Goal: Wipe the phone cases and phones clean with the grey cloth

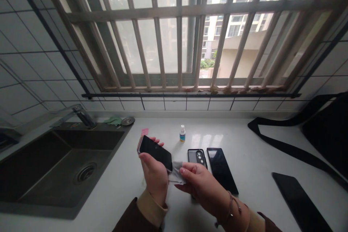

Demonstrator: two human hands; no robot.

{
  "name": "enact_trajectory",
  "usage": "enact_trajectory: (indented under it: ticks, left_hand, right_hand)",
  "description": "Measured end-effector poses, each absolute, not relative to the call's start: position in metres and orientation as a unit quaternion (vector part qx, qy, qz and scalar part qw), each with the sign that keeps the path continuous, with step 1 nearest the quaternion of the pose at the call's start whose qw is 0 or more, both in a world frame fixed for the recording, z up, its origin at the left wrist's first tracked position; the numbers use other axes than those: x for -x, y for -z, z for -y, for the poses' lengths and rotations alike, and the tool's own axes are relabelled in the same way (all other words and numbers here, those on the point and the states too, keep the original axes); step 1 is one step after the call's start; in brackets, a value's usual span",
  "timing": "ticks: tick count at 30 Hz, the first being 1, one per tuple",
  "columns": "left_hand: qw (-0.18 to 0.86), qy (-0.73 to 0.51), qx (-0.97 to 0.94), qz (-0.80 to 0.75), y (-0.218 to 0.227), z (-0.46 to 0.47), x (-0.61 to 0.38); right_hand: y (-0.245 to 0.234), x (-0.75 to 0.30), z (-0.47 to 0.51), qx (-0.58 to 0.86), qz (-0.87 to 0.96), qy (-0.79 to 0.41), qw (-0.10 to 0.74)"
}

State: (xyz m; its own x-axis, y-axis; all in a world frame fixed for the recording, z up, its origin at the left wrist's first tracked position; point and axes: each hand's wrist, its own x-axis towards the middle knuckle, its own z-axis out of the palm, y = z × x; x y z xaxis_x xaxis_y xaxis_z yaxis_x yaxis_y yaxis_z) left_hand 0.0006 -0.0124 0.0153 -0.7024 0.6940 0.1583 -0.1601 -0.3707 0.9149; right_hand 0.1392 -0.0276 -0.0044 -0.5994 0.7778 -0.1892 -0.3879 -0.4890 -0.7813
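Note:
My left hand is closed round a dark phone with a pinkish edge, held tilted above the white counter. My right hand pinches a small grey cloth against the phone's lower right corner. Just behind my right hand, flat on the counter, lie a dark phone case with a camera cutout and a second black phone. A small dropper bottle with a white cap and blue label stands upright behind them.
A dark sink with a faucet fills the left. A third black slab lies at the right front. A black bag with a strap sits at the far right. A barred window runs along the back.

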Motion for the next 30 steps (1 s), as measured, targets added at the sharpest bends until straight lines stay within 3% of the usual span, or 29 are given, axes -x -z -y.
enact_trajectory:
  ticks: [3,5,8,11,14,19,22,26,30]
  left_hand:
    - [0.265,-0.794,-0.229,-0.497,-0.021,0.005,0.003]
    - [0.346,-0.787,-0.148,-0.489,-0.021,-0.002,0.006]
    - [0.514,-0.739,-0.045,-0.434,-0.020,-0.010,0.009]
    - [0.634,-0.654,-0.020,-0.411,-0.019,-0.011,0.006]
    - [0.727,-0.558,-0.059,-0.395,-0.016,-0.004,-0.001]
    - [0.773,-0.512,-0.106,-0.360,-0.013,0.004,-0.013]
    - [0.745,-0.524,-0.081,-0.404,-0.012,0.001,-0.013]
    - [0.693,-0.565,-0.063,-0.443,-0.011,-0.007,-0.002]
    - [0.699,-0.569,-0.074,-0.427,-0.011,-0.008,0.007]
  right_hand:
    - [-0.002,-0.143,0.029,0.246,0.375,-0.835,0.318]
    - [-0.006,-0.145,0.027,0.237,0.362,-0.835,0.340]
    - [-0.006,-0.151,0.017,0.283,0.316,-0.762,0.490]
    - [0.000,-0.162,0.003,0.404,0.341,-0.601,0.599]
    - [0.007,-0.171,-0.003,0.492,0.521,-0.402,0.570]
    - [0.017,-0.161,0.003,0.384,0.772,-0.228,0.453]
    - [0.014,-0.155,0.010,0.308,0.835,-0.226,0.395]
    - [-0.007,-0.158,0.024,0.229,0.844,-0.326,0.360]
    - [-0.014,-0.163,0.025,0.297,0.728,-0.453,0.420]
